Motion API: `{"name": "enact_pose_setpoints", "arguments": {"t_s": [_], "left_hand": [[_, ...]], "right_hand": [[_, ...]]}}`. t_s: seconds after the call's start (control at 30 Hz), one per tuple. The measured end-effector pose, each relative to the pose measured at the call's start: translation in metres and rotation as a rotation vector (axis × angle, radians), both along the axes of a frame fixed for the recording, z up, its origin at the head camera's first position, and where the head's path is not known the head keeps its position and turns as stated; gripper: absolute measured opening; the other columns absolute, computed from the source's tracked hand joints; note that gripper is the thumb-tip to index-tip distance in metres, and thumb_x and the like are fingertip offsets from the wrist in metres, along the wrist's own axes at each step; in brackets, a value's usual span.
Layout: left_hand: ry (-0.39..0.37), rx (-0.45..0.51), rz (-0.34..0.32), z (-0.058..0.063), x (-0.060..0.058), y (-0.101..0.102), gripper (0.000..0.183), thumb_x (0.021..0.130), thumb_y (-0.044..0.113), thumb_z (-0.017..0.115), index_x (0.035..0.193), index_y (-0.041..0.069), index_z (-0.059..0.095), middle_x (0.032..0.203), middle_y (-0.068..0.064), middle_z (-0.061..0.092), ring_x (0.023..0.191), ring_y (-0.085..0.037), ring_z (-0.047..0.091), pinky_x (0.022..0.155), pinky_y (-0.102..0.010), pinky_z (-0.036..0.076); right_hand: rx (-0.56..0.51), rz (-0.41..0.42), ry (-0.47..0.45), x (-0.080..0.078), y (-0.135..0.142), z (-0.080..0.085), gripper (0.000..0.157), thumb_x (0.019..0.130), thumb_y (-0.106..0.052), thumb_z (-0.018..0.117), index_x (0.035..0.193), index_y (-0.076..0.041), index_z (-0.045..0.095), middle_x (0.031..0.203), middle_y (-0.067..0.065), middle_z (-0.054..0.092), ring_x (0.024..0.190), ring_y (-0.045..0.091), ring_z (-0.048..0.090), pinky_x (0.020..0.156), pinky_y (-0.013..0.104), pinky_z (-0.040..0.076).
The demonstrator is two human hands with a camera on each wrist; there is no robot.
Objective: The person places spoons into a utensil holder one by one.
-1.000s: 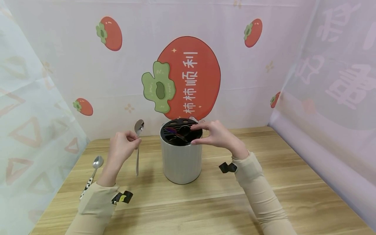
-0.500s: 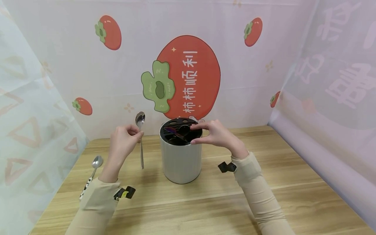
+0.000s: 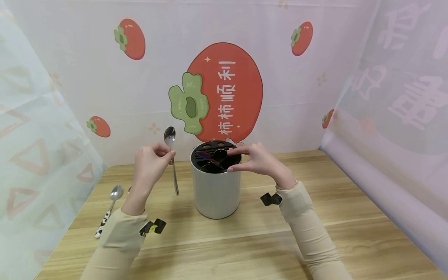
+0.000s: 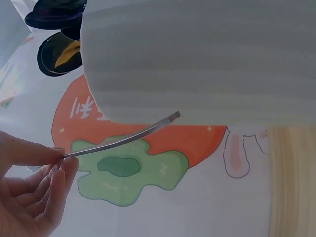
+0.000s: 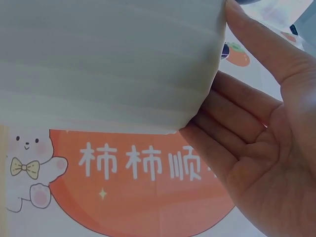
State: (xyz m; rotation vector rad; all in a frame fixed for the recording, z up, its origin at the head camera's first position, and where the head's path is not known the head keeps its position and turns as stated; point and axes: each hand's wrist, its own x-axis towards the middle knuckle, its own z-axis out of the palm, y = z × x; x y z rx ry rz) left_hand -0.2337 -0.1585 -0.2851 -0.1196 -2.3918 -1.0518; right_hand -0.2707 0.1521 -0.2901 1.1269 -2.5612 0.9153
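My left hand (image 3: 151, 165) pinches a metal spoon (image 3: 170, 136) by its handle between thumb and fingertips. The spoon is raised left of the holder, bowl up, its handle end (image 4: 170, 118) pointing down. My right hand (image 3: 259, 161) holds the white utensil holder (image 3: 217, 196) at its upper right, the thumb on the rim and the fingers (image 5: 232, 113) spread around the far side. Slots and holes mark the holder's black top (image 3: 210, 146). Dark, shiny utensils (image 3: 220, 154) stand in it, their heads showing at the top.
Left on the wooden table (image 3: 224, 252) lies another spoon (image 3: 109, 212) with a black-and-white patterned handle. Part of a small reddish thing (image 3: 129, 190) shows beside my left wrist. Behind the table hangs a white cloth (image 3: 294, 89) printed with persimmons.
My left hand has moved up and to the right with the spoon, closer to the holder. The spoon's handle end has swung rightward. My right hand stays at the holder.
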Motion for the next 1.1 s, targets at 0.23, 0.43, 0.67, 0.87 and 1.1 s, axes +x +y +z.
{"name": "enact_pose_setpoints", "arguments": {"t_s": [0.23,0.43,0.67,0.87,1.1], "left_hand": [[0.038,0.008,0.001,0.008,0.001,0.007,0.011,0.084,0.016,0.07,0.08,0.006,0.069,0.071,-0.01,0.07,0.056,-0.009,0.063,0.053,-0.017,0.045],[0.048,0.021,-0.002,0.013,0.002,0.011,0.012,0.085,0.017,0.07,0.081,0.006,0.069,0.072,-0.01,0.07,0.057,-0.008,0.063,0.054,-0.017,0.046],[0.094,0.044,-0.01,0.02,0.004,0.016,0.012,0.086,0.017,0.07,0.083,0.005,0.068,0.074,-0.008,0.07,0.059,-0.008,0.063,0.053,-0.016,0.047],[0.161,0.061,-0.004,0.024,0.005,0.018,0.011,0.086,0.015,0.069,0.083,0.005,0.069,0.073,-0.008,0.07,0.057,-0.004,0.059,0.053,-0.014,0.046],[0.206,0.106,-0.012,0.028,0.004,0.02,0.009,0.086,0.013,0.069,0.084,0.004,0.069,0.072,-0.008,0.07,0.058,-0.001,0.059,0.054,-0.013,0.047]], "right_hand": [[-0.003,0.002,0.002,0.0,0.0,0.0,0.051,0.071,-0.043,0.08,0.114,-0.017,0.071,0.113,-0.003,0.07,0.101,0.008,0.065,0.099,0.038,0.048],[0.009,0.0,0.004,-0.001,-0.001,0.001,0.051,0.071,-0.042,0.08,0.114,-0.017,0.07,0.112,-0.004,0.07,0.094,0.007,0.067,0.099,0.037,0.048],[0.014,0.002,-0.006,0.0,0.0,0.001,0.051,0.071,-0.041,0.08,0.115,-0.016,0.07,0.113,-0.003,0.07,0.11,0.011,0.063,0.1,0.037,0.047],[0.009,0.001,-0.012,0.0,0.0,0.001,0.052,0.071,-0.041,0.08,0.115,-0.016,0.07,0.114,-0.003,0.069,0.116,0.013,0.059,0.101,0.037,0.047],[0.006,-0.001,-0.019,-0.001,0.0,0.0,0.052,0.071,-0.042,0.08,0.115,-0.017,0.07,0.114,-0.003,0.069,0.122,0.014,0.055,0.102,0.036,0.046]]}}
